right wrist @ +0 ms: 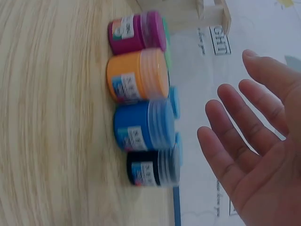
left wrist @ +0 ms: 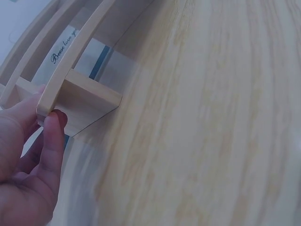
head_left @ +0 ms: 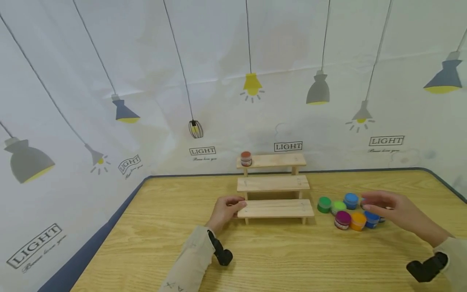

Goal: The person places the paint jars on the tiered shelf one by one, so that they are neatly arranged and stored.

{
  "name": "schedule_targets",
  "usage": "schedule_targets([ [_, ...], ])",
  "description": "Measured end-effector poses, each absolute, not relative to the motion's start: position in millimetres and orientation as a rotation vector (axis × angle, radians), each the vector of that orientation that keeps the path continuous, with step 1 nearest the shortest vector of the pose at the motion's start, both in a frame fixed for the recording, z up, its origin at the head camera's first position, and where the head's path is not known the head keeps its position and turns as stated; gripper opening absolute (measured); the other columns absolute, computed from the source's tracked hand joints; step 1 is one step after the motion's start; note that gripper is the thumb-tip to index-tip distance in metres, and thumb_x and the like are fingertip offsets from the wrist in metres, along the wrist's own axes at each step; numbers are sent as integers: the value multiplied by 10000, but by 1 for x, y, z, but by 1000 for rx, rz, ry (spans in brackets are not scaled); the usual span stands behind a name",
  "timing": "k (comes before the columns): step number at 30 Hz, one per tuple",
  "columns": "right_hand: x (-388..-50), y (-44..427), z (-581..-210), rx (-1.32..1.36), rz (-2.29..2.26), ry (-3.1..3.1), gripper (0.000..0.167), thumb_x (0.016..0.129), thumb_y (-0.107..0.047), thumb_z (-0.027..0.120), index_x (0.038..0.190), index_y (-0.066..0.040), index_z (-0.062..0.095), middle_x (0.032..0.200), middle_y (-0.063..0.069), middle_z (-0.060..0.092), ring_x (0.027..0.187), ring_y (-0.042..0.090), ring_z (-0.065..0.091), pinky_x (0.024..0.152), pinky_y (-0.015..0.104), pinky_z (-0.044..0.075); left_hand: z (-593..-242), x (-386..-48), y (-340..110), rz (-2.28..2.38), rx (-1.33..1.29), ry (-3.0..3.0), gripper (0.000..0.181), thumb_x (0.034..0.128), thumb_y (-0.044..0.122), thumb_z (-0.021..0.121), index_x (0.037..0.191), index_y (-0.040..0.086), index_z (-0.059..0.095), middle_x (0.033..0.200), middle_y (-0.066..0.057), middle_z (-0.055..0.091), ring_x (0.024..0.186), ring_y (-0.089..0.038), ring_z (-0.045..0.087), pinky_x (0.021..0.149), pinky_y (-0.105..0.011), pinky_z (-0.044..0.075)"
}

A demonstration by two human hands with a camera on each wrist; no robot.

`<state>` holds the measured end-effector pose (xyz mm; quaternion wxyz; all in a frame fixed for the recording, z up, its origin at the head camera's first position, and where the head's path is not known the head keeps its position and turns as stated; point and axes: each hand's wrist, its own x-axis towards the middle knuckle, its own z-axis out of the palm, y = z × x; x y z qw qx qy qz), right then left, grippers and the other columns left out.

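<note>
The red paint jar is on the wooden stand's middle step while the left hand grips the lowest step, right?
Not the middle step: the head view shows the red paint jar on the top step of the wooden stand. The left hand does grip the lowest step.

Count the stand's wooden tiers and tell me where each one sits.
3: the top tier at the back, bearing a reddish jar; the middle tier, lower and nearer; the bottom tier in front, its left end gripped by the left hand. None looks hidden.
</note>
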<state>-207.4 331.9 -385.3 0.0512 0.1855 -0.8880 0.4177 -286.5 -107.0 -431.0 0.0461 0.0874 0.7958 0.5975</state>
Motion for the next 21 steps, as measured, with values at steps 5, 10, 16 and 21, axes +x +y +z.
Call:
schedule_targets([
  [5,-207,347,-390,399,1197,-2772,395,896,-182,540,1206,56,485,1019,-133,575,821,-94,512,637,222,472,-431,-286,-107,1828,238,2437,252,824,199,642,1013,35,667,755,-26,596,532,-91,493,517,-242,457],
  [10,-207,355,-397,266,1104,-2819,470,893,-247,543,1207,94,465,1074,188,573,775,-141,470,626,248,482,-431,-285,-106,1829,206,2432,256,817,214,650,1004,40,671,740,-21,591,533,-96,492,522,-245,451],
  [16,-207,361,-405,161,1110,-2850,523,895,-296,530,1221,103,439,1127,296,508,747,-167,439,657,372,488,-430,-284,-106,1835,200,2419,263,821,215,645,1016,39,667,744,-21,590,548,-99,496,532,-254,460],
  [21,-208,365,-410,117,1118,-2863,557,884,-326,541,1213,113,439,1135,310,494,738,-193,394,671,406,481,-430,-284,-106,1837,202,2419,253,823,210,643,1015,46,669,743,-19,591,549,-97,495,529,-255,461],
])
